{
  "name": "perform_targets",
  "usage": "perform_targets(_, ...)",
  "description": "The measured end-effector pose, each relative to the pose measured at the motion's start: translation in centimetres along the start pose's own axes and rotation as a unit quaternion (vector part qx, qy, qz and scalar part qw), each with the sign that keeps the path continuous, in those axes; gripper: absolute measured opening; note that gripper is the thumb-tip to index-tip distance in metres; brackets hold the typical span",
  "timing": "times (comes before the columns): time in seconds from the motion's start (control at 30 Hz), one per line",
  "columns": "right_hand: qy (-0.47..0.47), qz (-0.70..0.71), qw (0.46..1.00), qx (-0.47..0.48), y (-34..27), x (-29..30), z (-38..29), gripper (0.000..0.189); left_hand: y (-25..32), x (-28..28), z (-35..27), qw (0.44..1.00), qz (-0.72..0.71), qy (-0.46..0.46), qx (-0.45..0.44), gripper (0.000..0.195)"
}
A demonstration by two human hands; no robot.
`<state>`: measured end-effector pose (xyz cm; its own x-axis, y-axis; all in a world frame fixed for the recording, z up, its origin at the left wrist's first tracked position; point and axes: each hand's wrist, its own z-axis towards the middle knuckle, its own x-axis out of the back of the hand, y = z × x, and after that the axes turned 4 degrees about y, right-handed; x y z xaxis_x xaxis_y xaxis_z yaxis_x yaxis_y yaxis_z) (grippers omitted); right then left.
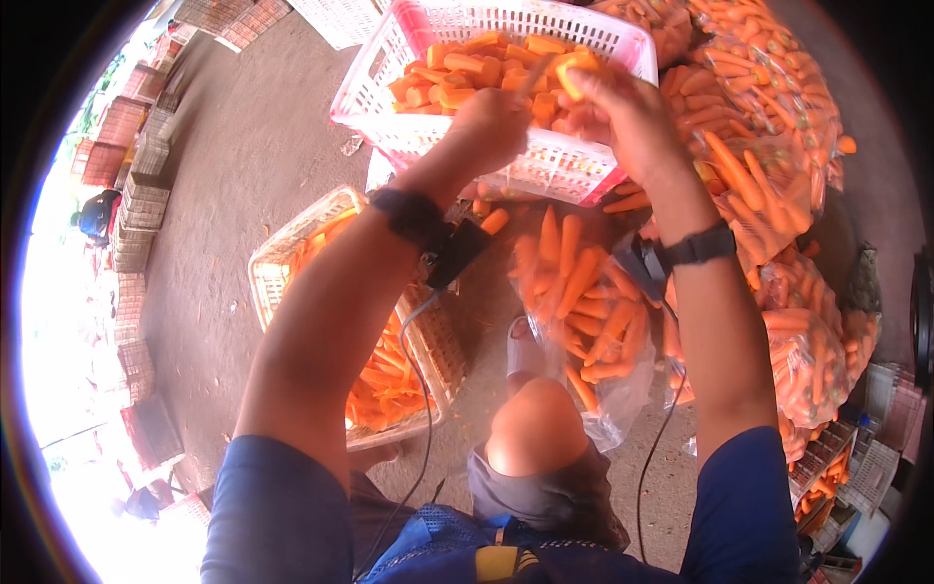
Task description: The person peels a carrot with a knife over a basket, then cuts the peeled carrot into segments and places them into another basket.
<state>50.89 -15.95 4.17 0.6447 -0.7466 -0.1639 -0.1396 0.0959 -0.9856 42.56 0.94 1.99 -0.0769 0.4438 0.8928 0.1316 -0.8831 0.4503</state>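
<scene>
Both hands are over a pink and white plastic crate (408, 135) holding cut carrot chunks (467, 69). My left hand (496, 128) is closed around a tool with a blurred blade (536, 73), perhaps a knife; its handle is hidden in the fist. My right hand (620, 109) grips a yellow-orange carrot piece (576, 71) between thumb and fingers, close to the blade's tip. Below the crate, whole carrots (584, 292) lie in an opened clear plastic bag (613, 423). Carrot peelings and strips (383, 379) fill a pale basket (350, 438) at the left, partly behind my left forearm.
Clear bags of carrots (795, 336) are heaped along the right. A crate with carrots (821, 467) stands at the lower right. Stacked crates (142, 204) line the far left, where a person (98, 215) is seen. Cables hang from devices at both wrists.
</scene>
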Motion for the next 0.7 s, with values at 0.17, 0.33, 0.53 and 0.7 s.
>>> perform_targets(0.17, 0.001, -0.033, 0.998, -0.058, -1.1, 3.3, 2.5, 0.033, -4.4, 0.2, -7.1, 0.985, -0.113, 0.125, 0.031, 0.019)
perform_targets(0.33, 0.103, -0.016, 0.986, -0.132, 3.7, 9.2, -6.7, 0.029, -10.0, 1.7, -21.7, 0.926, -0.274, 0.042, 0.256, 0.018)
perform_targets(0.53, 0.136, -0.005, 0.921, -0.366, 19.7, 12.3, -22.0, 0.012, -17.3, 1.4, -38.6, 0.838, -0.257, 0.088, 0.473, 0.018)
perform_targets(0.7, 0.206, -0.063, 0.875, -0.433, 28.4, 7.9, -28.6, 0.014, -15.7, 0.1, -41.6, 0.761, -0.372, 0.159, 0.507, 0.019)
